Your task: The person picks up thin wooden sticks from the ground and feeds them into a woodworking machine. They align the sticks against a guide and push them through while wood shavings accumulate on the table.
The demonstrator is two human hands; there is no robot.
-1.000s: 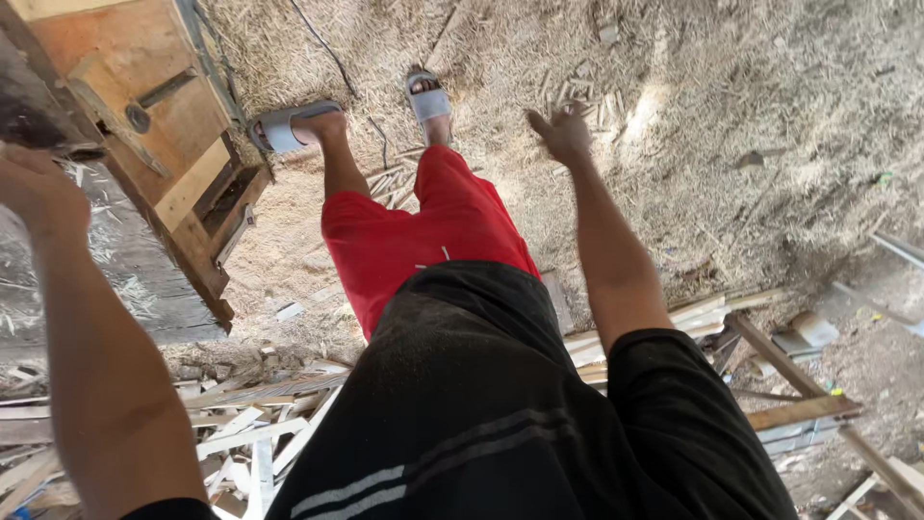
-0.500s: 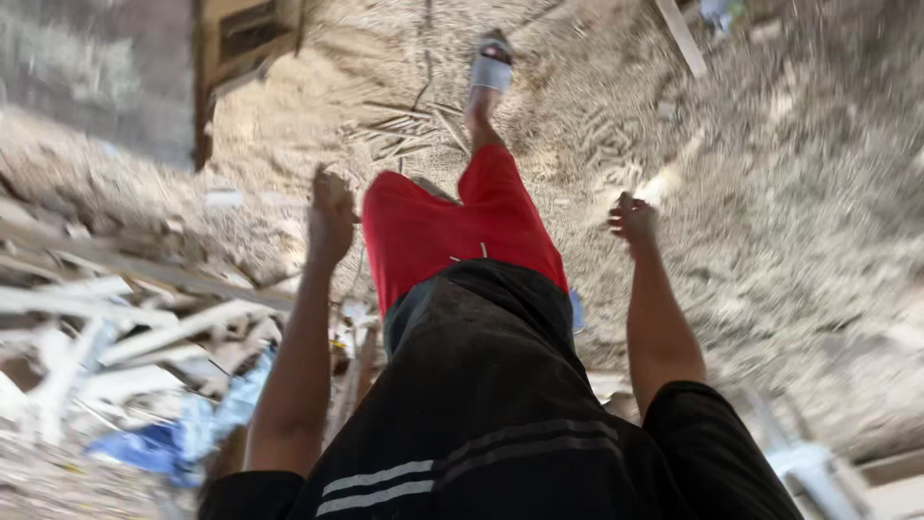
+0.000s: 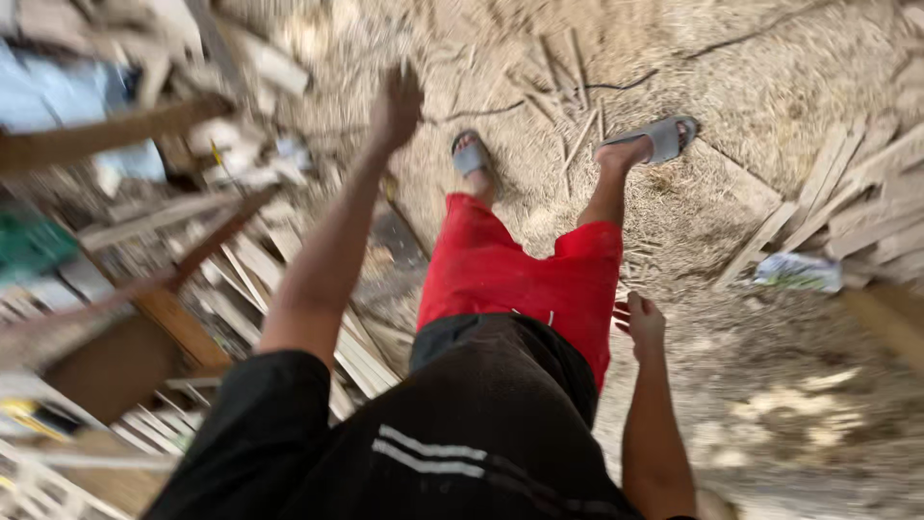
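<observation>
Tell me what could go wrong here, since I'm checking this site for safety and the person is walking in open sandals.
1. The sandals leave toes bare among loose wood strips on the sawdust floor; a trip or splinter seems likely.
2. The left hand swings close to the heap of planks and could strike a jutting edge.
3. Both hands are empty, the right hand low by the shorts, so a stumble toward the boards may go uncaught.

Left hand (image 3: pixel 397 101) raised in open air above sawdust floor (image 3: pixel 770 404), wood offcuts (image 3: pixel 241 279) crowding its left, right hand (image 3: pixel 643 323) free beside red shorts (image 3: pixel 520 279), stacked planks (image 3: pixel 857 202) well apart at right
</observation>
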